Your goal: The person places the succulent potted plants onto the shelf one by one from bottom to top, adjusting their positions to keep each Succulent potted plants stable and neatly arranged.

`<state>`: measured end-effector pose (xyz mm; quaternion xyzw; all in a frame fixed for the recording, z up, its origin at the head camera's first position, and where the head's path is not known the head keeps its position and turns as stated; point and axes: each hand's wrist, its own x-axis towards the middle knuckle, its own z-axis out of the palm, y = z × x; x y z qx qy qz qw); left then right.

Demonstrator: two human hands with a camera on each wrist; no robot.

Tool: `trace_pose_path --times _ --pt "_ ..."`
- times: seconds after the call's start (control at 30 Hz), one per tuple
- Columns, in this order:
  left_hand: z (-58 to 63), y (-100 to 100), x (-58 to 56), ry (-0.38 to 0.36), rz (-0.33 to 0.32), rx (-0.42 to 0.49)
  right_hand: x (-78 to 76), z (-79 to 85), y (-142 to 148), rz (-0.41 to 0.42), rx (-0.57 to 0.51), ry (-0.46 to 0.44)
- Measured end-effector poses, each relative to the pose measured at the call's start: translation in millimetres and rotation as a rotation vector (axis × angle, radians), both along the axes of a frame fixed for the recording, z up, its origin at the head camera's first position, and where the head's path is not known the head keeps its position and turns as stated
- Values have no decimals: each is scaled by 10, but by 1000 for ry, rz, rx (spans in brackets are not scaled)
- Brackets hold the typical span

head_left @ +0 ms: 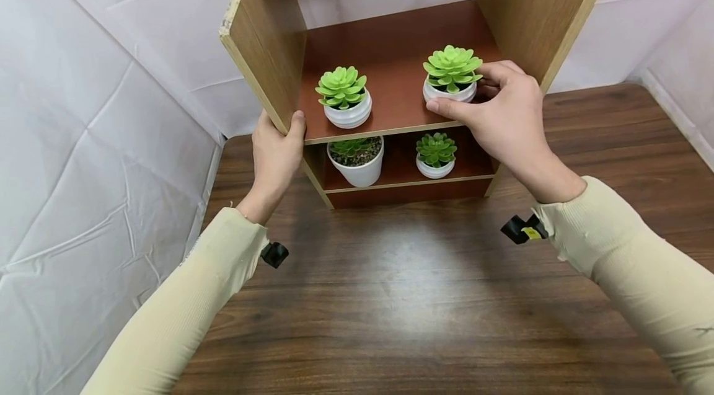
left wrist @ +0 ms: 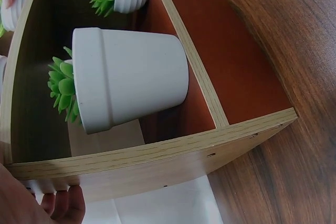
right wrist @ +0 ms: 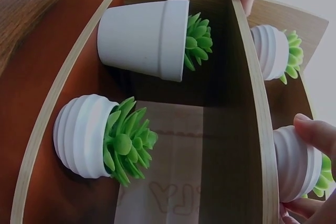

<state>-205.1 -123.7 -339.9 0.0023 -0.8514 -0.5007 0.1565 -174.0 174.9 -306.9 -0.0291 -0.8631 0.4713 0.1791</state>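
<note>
My right hand [head_left: 513, 116] holds a small potted succulent [head_left: 453, 69] by its ridged white pot, at the right of the wooden shelf unit's [head_left: 385, 79] middle board. In the right wrist view, thumb and fingers lie around that pot [right wrist: 296, 163], which sits on the board. My left hand [head_left: 276, 156] grips the unit's left side panel [head_left: 268, 41], thumb at the front edge and fingers [left wrist: 62, 203] behind it. A similar succulent [head_left: 343, 94] stands at the left of the same board, close to the left thumb.
On the lower shelf stand a succulent in a taller smooth white pot [head_left: 359, 165] and another in a small ridged pot [head_left: 436, 156]. The unit rests on a dark wood table [head_left: 413, 296]. White sheeting [head_left: 83, 134] hangs at the left and behind.
</note>
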Motion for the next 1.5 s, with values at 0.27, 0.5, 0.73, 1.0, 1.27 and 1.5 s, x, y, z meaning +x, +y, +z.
trace_pose_path --times 0.27,0.5,0.73,1.0,1.27,1.5 --pt "6 6 4 3 -4 5 -25 11 13 2 24 -32" --pt "11 13 3 -2 1 -7 -28 4 29 7 42 -33" --pt "2 11 6 4 3 -10 -18 10 32 21 75 -59" --pt "-22 14 13 2 11 -10 30 20 42 78 10 -95" --pt "-12 4 18 -8 9 -10 124 30 69 86 -49 -83" --pt "-3 2 11 10 0 -2 171 32 87 106 -92 -15"
